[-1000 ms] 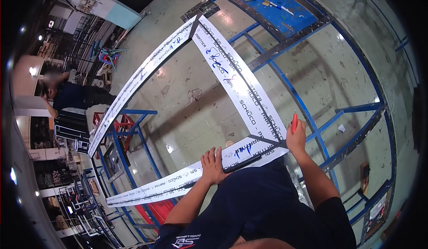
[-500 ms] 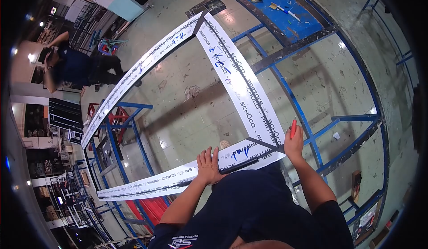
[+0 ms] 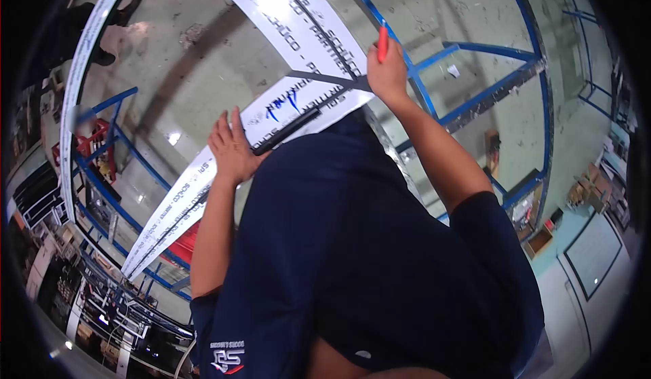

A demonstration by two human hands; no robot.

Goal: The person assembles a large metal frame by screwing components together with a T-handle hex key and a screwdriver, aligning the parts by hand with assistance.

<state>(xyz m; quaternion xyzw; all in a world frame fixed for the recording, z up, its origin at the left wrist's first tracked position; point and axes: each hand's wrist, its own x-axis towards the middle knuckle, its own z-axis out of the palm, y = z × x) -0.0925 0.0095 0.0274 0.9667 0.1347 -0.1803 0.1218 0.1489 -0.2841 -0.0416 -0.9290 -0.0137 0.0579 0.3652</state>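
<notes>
A large window frame (image 3: pixel 193 179), covered in white printed film, lies in front of me. My left hand (image 3: pixel 232 154) rests on its near bar with the fingers stretched out and slightly apart. Beside that hand a slim black bar (image 3: pixel 291 129) runs along the frame's near edge. Close to the near right corner, my right hand (image 3: pixel 388 77) is closed around a slim red tool (image 3: pixel 383 43) with its narrow end pointing up; its exact kind is not clear. A dark bare strip (image 3: pixel 325 78) crosses the corner joint. Blue handwriting marks the film.
Blue metal stand rails (image 3: pixel 468 46) extend beneath and to the right of the frame. A person's dark shoe (image 3: pixel 129 10) shows on the floor at upper left. Cardboard boxes (image 3: pixel 590 187) stand at far right, near a white panel (image 3: pixel 593 253).
My view has tilted down and turned, so the frame sits higher and further left. My left hand stays on the bar, and my right hand still holds the red tool near the corner.
</notes>
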